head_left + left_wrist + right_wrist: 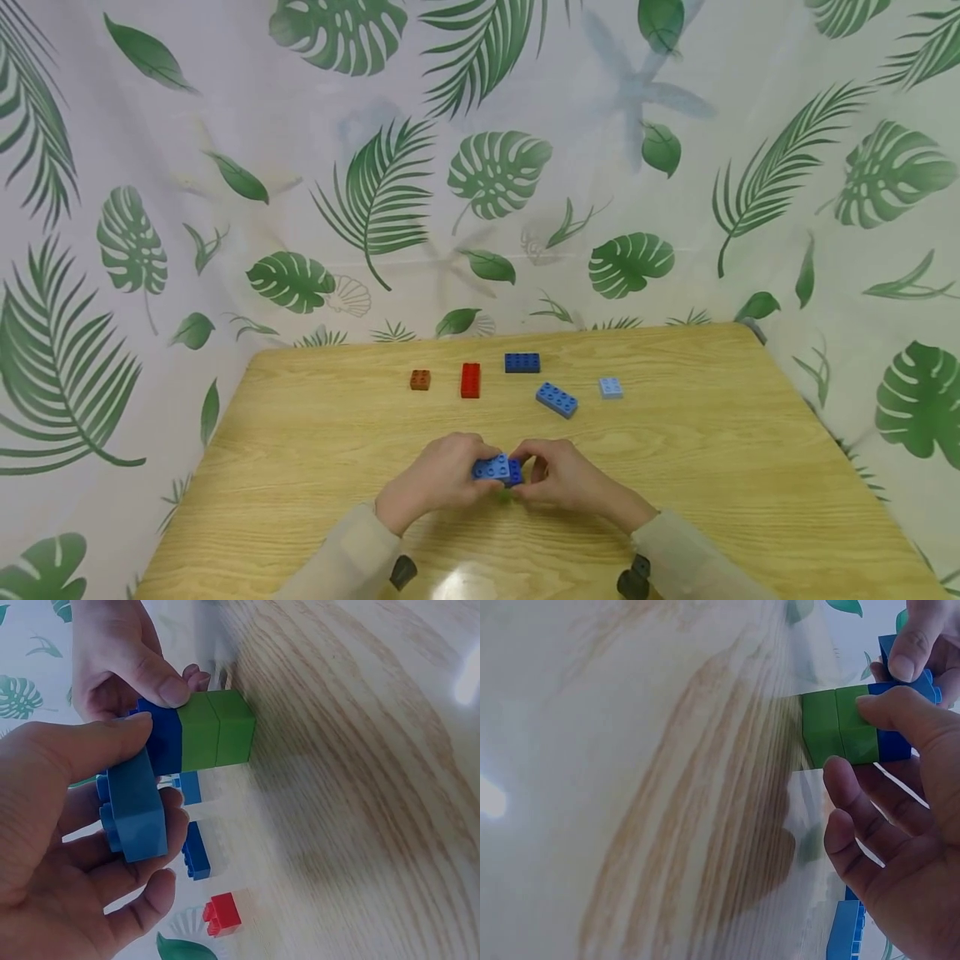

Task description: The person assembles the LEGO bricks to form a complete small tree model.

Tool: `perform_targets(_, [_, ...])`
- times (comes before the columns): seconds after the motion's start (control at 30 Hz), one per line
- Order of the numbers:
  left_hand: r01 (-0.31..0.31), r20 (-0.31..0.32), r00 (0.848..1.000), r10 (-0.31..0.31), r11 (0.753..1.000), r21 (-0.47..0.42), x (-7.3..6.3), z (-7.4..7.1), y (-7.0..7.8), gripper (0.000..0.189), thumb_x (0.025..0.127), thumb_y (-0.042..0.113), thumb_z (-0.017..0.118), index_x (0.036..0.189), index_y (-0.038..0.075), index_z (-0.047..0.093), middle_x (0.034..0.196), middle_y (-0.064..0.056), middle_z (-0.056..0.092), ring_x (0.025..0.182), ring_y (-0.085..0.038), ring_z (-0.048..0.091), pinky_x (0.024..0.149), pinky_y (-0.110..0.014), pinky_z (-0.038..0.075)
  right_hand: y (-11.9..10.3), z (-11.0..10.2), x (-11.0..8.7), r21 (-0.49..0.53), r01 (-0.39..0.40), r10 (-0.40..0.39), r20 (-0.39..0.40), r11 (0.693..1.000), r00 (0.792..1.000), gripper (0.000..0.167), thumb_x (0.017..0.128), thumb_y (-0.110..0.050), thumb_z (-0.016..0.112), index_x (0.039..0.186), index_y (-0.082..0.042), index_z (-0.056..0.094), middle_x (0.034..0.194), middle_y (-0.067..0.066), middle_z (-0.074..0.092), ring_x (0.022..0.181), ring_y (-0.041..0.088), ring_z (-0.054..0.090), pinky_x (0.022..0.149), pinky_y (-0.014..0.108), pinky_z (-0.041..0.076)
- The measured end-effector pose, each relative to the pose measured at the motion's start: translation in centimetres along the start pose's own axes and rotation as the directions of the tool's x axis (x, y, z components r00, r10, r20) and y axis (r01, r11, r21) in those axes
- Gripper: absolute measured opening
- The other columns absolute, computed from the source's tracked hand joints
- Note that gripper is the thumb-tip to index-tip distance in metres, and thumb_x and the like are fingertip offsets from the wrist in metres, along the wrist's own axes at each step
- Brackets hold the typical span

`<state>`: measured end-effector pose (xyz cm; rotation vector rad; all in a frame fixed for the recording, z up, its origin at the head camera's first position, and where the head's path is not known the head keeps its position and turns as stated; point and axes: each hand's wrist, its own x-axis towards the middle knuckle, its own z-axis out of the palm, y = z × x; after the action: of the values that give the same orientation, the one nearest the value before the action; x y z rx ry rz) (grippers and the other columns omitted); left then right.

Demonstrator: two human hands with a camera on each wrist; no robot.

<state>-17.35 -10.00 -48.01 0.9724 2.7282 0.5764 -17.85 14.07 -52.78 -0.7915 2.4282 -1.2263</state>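
Stack half-buried between the hands

From overhead, the left hand [438, 479] and right hand [562, 479] cover the green blocks [217, 727], leaving a sliver; in the right wrist view the blue brick [847, 934] below the palm runs off the edge, and the tabletop [630, 787] blurs.
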Motion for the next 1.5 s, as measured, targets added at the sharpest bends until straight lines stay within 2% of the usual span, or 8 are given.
perform_targets(0.6, [-0.011,-0.019,1.000,0.011,1.000,-0.002,0.1,-0.1,0.1,0.042,0.094,0.032,0.082,0.128,0.009,0.077,0.099,-0.004,0.075,0.073,-0.002,0.051,0.066,-0.018,0.043,0.2,0.0,-0.1,0.020,-0.009,0.009,-0.004,1.000,1.000,0.030,0.092,-0.025,0.083,0.117,-0.012,0.073,0.085,-0.001,0.069,0.070,0.007,0.060,0.063,0.023,0.050])
perform_targets(0.83, [-0.018,-0.035,0.999,0.017,1.000,-0.026,0.2,0.3,-0.1,0.040,0.094,0.033,0.082,0.127,0.010,0.077,0.102,-0.001,0.077,0.078,-0.001,0.059,0.071,-0.019,0.048,0.2,-0.2,-0.2,0.011,-0.002,0.002,-0.008,1.000,1.000,0.032,0.092,-0.024,0.083,0.120,-0.012,0.072,0.087,-0.001,0.069,0.070,0.007,0.059,0.063,0.023,0.050])
perform_targets(0.9, [-0.018,-0.033,0.999,0.016,0.998,-0.058,0.1,0.4,-0.2,0.039,0.094,0.032,0.082,0.126,0.010,0.076,0.103,0.000,0.076,0.081,-0.001,0.060,0.073,-0.020,0.049,0.1,-0.3,-0.3,-0.005,-0.004,0.004,0.004,1.000,1.000,0.037,0.092,-0.026,0.084,0.125,-0.012,0.072,0.092,0.000,0.071,0.071,0.007,0.060,0.064,0.023,0.050])
perform_targets(1.1, [-0.004,-0.033,0.999,-0.003,0.981,-0.195,0.0,1.0,-0.8,0.041,0.095,0.032,0.081,0.128,0.009,0.074,0.109,-0.002,0.075,0.084,0.000,0.058,0.075,-0.020,0.049,-0.5,-2.3,-0.5,-0.071,-0.017,0.019,0.021,0.997,1.000,0.052,0.088,-0.028,0.088,0.133,-0.009,0.069,0.123,0.007,0.072,0.075,0.006,0.061,0.066,0.024,0.053])
perform_targets(1.2, [0.002,-0.052,0.999,-0.016,0.969,-0.249,0.0,1.4,-1.1,0.042,0.094,0.032,0.082,0.128,0.008,0.074,0.113,-0.004,0.076,0.089,-0.003,0.061,0.079,-0.022,0.051,-0.6,-3.7,-0.6,-0.113,-0.004,-0.001,-0.042,0.994,0.999,0.049,0.090,-0.026,0.086,0.131,-0.005,0.069,0.125,0.014,0.073,0.077,0.006,0.061,0.065,0.024,0.052])
perform_targets(1.3, [0.007,-0.073,0.997,-0.031,0.954,-0.301,0.0,1.8,-1.3,0.044,0.093,0.032,0.083,0.128,0.007,0.074,0.118,-0.006,0.076,0.097,-0.008,0.065,0.085,-0.025,0.053,-0.2,-4.8,-0.3,-0.178,-0.011,-0.018,-0.162,0.984,0.987,0.045,0.093,-0.027,0.083,0.130,-0.005,0.070,0.124,0.015,0.073,0.086,0.012,0.063,0.069,0.025,0.051])
perform_targets(1.4, [0.019,-0.086,0.995,-0.052,0.938,-0.345,-0.1,2.2,-1.5,0.046,0.092,0.033,0.083,0.128,0.008,0.074,0.122,-0.007,0.075,0.102,-0.011,0.066,0.088,-0.026,0.053,0.8,-5.4,0.4,-0.240,-0.029,-0.043,-0.288,0.970,0.957,0.042,0.094,-0.026,0.081,0.128,-0.004,0.072,0.122,0.016,0.073,0.094,0.023,0.064,0.076,0.032,0.052])
perform_targets(1.5, [0.026,-0.096,0.993,-0.066,0.927,-0.375,-0.1,2.5,-1.6,0.047,0.091,0.035,0.084,0.128,0.008,0.074,0.123,-0.007,0.075,0.103,-0.012,0.066,0.088,-0.027,0.053,1.8,-5.7,1.2,-0.282,-0.063,-0.050,-0.376,0.957,0.925,0.043,0.093,-0.024,0.082,0.128,-0.002,0.071,0.122,0.018,0.072,0.099,0.032,0.066,0.081,0.041,0.054])
